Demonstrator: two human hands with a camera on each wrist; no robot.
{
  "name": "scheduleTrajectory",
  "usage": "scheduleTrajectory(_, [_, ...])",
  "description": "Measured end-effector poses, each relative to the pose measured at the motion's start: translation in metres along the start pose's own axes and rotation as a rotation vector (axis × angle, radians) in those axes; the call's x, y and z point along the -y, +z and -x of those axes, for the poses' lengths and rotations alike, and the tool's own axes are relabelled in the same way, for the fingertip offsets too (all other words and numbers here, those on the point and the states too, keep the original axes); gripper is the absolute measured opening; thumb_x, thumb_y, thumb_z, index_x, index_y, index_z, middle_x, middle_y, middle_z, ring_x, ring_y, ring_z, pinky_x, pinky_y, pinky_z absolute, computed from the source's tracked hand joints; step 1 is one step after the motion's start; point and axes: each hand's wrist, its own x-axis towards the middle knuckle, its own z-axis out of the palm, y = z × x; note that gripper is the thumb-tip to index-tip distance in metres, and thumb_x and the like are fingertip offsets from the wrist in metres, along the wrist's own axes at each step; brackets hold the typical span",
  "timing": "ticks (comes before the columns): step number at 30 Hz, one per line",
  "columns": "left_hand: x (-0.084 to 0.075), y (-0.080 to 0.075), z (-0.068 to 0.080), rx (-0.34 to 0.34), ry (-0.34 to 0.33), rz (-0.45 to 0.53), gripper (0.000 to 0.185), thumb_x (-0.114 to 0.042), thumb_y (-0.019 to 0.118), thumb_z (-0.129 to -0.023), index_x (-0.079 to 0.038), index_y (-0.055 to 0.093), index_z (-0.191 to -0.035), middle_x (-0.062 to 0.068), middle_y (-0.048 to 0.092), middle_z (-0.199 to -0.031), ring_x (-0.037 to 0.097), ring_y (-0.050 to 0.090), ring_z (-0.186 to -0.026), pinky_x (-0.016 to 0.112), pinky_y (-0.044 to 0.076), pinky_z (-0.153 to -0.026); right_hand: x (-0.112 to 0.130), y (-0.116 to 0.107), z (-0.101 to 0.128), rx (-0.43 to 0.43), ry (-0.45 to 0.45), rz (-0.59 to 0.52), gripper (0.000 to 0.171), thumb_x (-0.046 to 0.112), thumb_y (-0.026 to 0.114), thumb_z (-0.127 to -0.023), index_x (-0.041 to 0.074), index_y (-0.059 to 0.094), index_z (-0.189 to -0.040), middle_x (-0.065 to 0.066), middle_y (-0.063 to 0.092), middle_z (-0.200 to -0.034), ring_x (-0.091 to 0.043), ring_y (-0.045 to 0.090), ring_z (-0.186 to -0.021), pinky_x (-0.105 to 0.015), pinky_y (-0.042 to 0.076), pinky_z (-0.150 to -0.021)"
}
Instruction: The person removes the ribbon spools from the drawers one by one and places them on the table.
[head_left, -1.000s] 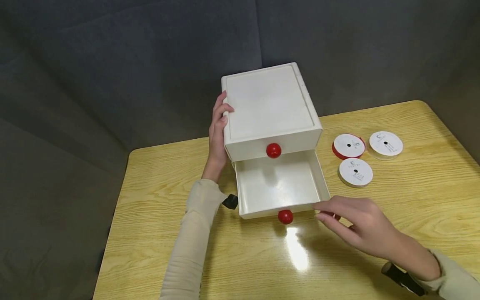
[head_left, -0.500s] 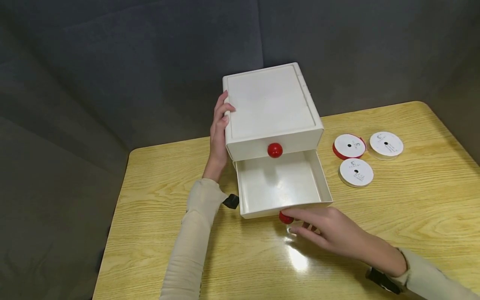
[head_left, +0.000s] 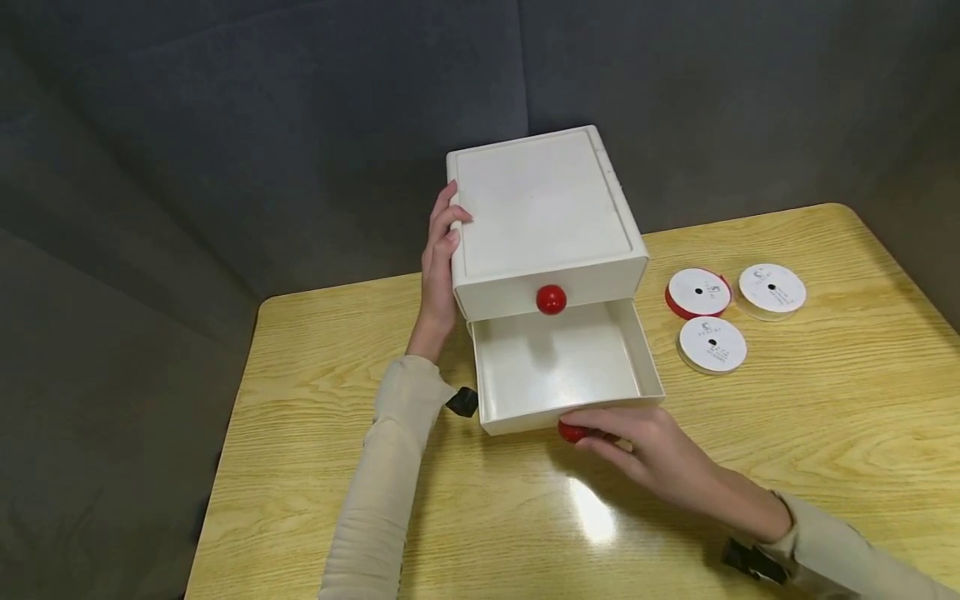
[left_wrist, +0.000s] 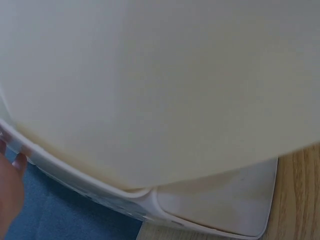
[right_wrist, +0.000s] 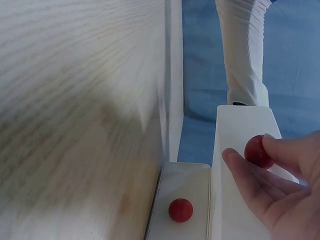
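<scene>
A white drawer unit [head_left: 543,208] stands at the back of the table. Its pulled-out drawer [head_left: 558,367] shows a bare inside. My right hand [head_left: 652,450] pinches that drawer's red knob [head_left: 572,432] between thumb and fingers; the same grip on the knob [right_wrist: 258,151] shows in the right wrist view. My left hand [head_left: 441,267] lies along the unit's left side, fingertips bent over its top edge. In the left wrist view, the fingers [left_wrist: 10,185] touch the unit's edge, and its white side fills most of the picture. Above the pulled-out drawer sits a closed one with a red knob [head_left: 551,299].
Three white ribbon spools lie right of the unit: one with red ribbon [head_left: 698,292], one behind at right [head_left: 772,290] and one in front [head_left: 712,343]. Another red knob [right_wrist: 180,210] shows on a panel beside the wooden table [right_wrist: 75,125]. A dark curtain [head_left: 337,142] hangs behind.
My right hand has moved left from the drawer's right front corner to its red knob and now pinches it. The left hand, drawer and spools keep their places.
</scene>
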Motion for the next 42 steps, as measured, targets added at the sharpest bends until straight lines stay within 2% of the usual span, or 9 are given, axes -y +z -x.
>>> scheduleTrajectory(3, [0.0,-0.001,0.0,-0.003,-0.001,-0.004,0.031,-0.03,0.034,-0.094,-0.013,0.056,-0.108,0.005,0.031,-0.166,0.014,0.026,-0.15,0.038,0.02,-0.12,-0.001,-0.001,-0.005,-0.003,0.003,0.0,0.035,0.028,0.054,-0.106,0.0,0.074,-0.116,-0.011,0.078,-0.107,-0.025,0.076,-0.093,-0.02,0.054,-0.089])
scheduleTrajectory(5, [0.001,-0.001,0.0,-0.003,-0.003,-0.002,0.036,-0.03,0.034,-0.095,-0.004,0.053,-0.112,0.005,0.031,-0.166,0.015,0.026,-0.15,0.038,0.02,-0.12,-0.002,-0.001,-0.009,-0.003,0.015,0.001,0.029,0.022,0.061,-0.103,0.0,0.075,-0.116,-0.011,0.078,-0.107,-0.026,0.076,-0.094,-0.02,0.053,-0.09])
scheduleTrajectory(7, [0.001,-0.001,0.0,-0.001,-0.003,-0.002,0.04,-0.03,0.034,-0.095,0.0,0.05,-0.115,0.005,0.03,-0.166,0.016,0.026,-0.15,0.038,0.02,-0.12,-0.004,-0.002,-0.012,-0.003,0.033,0.006,0.022,0.011,0.072,-0.096,0.0,0.075,-0.115,-0.01,0.078,-0.107,-0.026,0.076,-0.095,-0.019,0.052,-0.091])
scheduleTrajectory(10, [0.001,0.0,0.0,-0.002,-0.01,-0.003,0.04,-0.03,0.034,-0.095,0.001,0.049,-0.116,0.005,0.031,-0.166,0.016,0.026,-0.151,0.038,0.021,-0.12,-0.009,-0.003,-0.016,0.001,0.076,0.019,0.033,-0.005,0.079,-0.082,0.0,0.075,-0.115,-0.01,0.078,-0.108,-0.027,0.076,-0.097,-0.019,0.052,-0.091])
scheduleTrajectory(12, [0.001,0.0,0.0,-0.004,-0.01,-0.003,0.04,-0.03,0.034,-0.095,0.0,0.05,-0.116,0.005,0.031,-0.166,0.016,0.026,-0.151,0.038,0.02,-0.12,-0.012,-0.004,-0.019,0.004,0.106,0.028,0.037,-0.009,0.08,-0.079,0.0,0.076,-0.115,-0.009,0.078,-0.108,-0.027,0.076,-0.097,-0.02,0.053,-0.091])
scheduleTrajectory(19, [0.0,0.001,0.0,-0.01,-0.025,-0.009,0.039,-0.031,0.033,-0.094,-0.004,0.052,-0.115,0.003,0.031,-0.166,0.015,0.026,-0.15,0.038,0.02,-0.12,-0.022,-0.002,-0.029,-0.001,0.183,0.063,0.033,-0.005,0.081,-0.081,0.002,0.077,-0.114,-0.008,0.078,-0.108,-0.025,0.076,-0.098,-0.029,0.058,-0.083])
scheduleTrajectory(29, [0.001,0.0,0.0,-0.007,-0.034,-0.019,0.042,-0.032,0.033,-0.095,-0.001,0.05,-0.116,0.002,0.031,-0.167,0.014,0.026,-0.151,0.038,0.019,-0.121,-0.029,0.0,-0.039,-0.012,0.234,0.075,0.034,-0.005,0.08,-0.083,0.003,0.077,-0.116,-0.011,0.077,-0.111,-0.026,0.075,-0.1,-0.04,0.061,-0.078])
scheduleTrajectory(37, [-0.001,0.001,0.0,-0.016,-0.046,-0.022,0.039,-0.031,0.033,-0.095,-0.004,0.051,-0.116,0.002,0.031,-0.167,0.013,0.025,-0.151,0.038,0.019,-0.121,-0.039,-0.002,-0.047,-0.003,0.296,0.077,0.031,-0.003,0.079,-0.086,0.003,0.077,-0.116,-0.01,0.078,-0.109,-0.013,0.068,-0.082,-0.03,0.054,-0.066])
scheduleTrajectory(42, [-0.001,0.002,0.0,-0.023,-0.052,-0.028,0.04,-0.031,0.033,-0.094,-0.002,0.05,-0.116,0.002,0.031,-0.167,0.012,0.025,-0.151,0.037,0.017,-0.121,-0.041,-0.003,-0.051,0.009,0.337,0.068,0.029,-0.001,0.077,-0.088,0.004,0.077,-0.118,-0.011,0.077,-0.112,-0.013,0.067,-0.082,-0.027,0.052,-0.065])
